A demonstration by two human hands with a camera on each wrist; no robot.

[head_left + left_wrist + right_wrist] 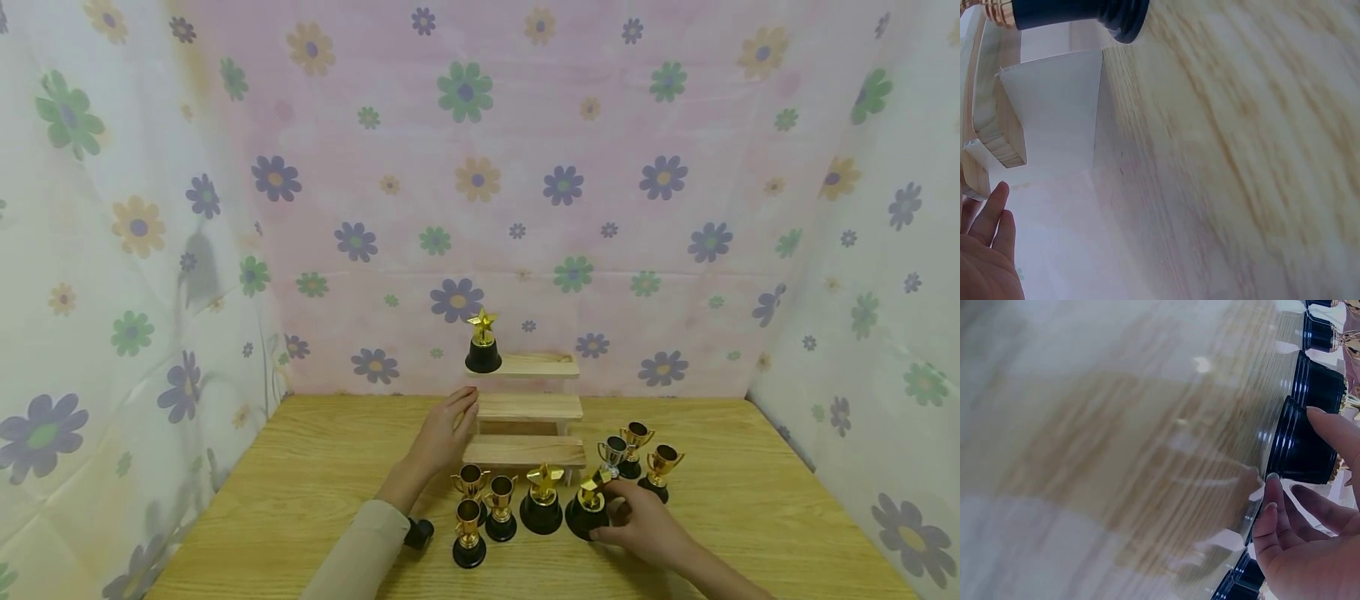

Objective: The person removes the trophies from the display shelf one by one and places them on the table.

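Observation:
My right hand [648,521] holds a gold star trophy [585,518] by its black base, thumb on one side and fingers on the other. The base [1302,447] is close to the tabletop in the right wrist view. A second star trophy [542,512] stands just left of it. My left hand [442,429] reaches to the left end of a three-step wooden stand [525,451], fingers extended. In the left wrist view, the fingertips [999,194] are right at a plank's end. Another star trophy [483,357] stands upright on the top step's left end.
Several gold cup trophies [501,525] stand before the stand, near my left forearm. More gold cups [663,465] and a silver cup [613,452] stand to the right, beyond my right hand. Flowered cloth [517,208] encloses the wooden table [315,467] at the back and sides.

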